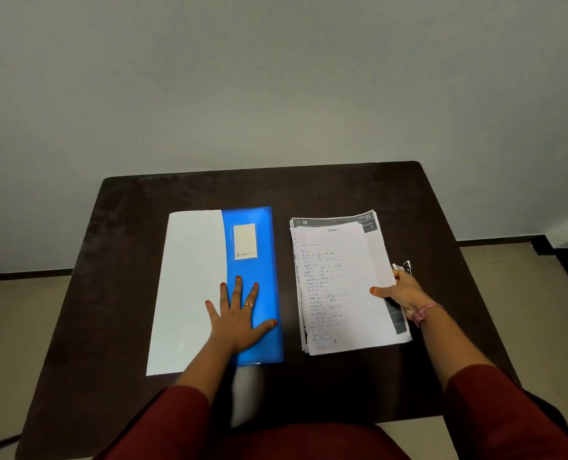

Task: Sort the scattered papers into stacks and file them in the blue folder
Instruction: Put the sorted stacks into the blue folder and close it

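Observation:
A blue folder (259,260) with a pale label lies on the dark table, left of centre. A blank white sheet (189,287) overlaps its left part. My left hand (239,317) lies flat, fingers spread, across the white sheet's edge and the folder. To the right sits a stack of papers (339,283), the top one lined and handwritten, printed pages underneath. My right hand (400,293) grips the stack's right edge, thumb on top and fingers under it.
The dark table (126,227) ends at a grey wall behind. A small crumpled scrap or clip (405,265) peeks out by the stack's right edge. Bare tabletop lies behind the folder and stack. Beige floor shows on both sides.

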{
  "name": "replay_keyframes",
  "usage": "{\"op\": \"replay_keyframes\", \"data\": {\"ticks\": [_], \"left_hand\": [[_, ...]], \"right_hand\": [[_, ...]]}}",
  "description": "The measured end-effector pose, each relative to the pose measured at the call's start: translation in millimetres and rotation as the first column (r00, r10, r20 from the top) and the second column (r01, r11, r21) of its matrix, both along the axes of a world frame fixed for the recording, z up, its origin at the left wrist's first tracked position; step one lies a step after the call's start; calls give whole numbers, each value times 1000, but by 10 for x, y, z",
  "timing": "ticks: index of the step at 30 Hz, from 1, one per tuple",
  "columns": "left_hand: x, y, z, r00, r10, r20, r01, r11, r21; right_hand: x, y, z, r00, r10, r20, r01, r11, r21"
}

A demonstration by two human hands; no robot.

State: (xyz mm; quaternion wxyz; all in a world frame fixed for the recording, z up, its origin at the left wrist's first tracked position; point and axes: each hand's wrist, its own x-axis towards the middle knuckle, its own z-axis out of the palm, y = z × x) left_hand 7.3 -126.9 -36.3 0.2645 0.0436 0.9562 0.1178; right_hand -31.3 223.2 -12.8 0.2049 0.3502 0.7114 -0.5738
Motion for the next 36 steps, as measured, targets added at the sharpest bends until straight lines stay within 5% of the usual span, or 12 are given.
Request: {"op": "replay_keyframes", "data": {"ticks": [12, 20, 29, 36], "left_hand": [[22, 333, 38, 986, -104, -134, 113, 992, 59], [100, 580, -15, 969, -232, -85, 235, 971, 30], [108, 619, -31, 972, -233, -29, 231, 972, -52], [117, 584, 87, 977, -157, -142, 168, 983, 69]], "right_hand": [[1, -150, 57, 991, 128, -30, -122, 981, 151], [-55, -218, 33, 978, 206, -21, -193, 943, 270], [-36, -373, 68, 945, 305, 121, -310, 710, 633], [9, -500, 205, 938, 320, 131, -320, 660, 680]]}}
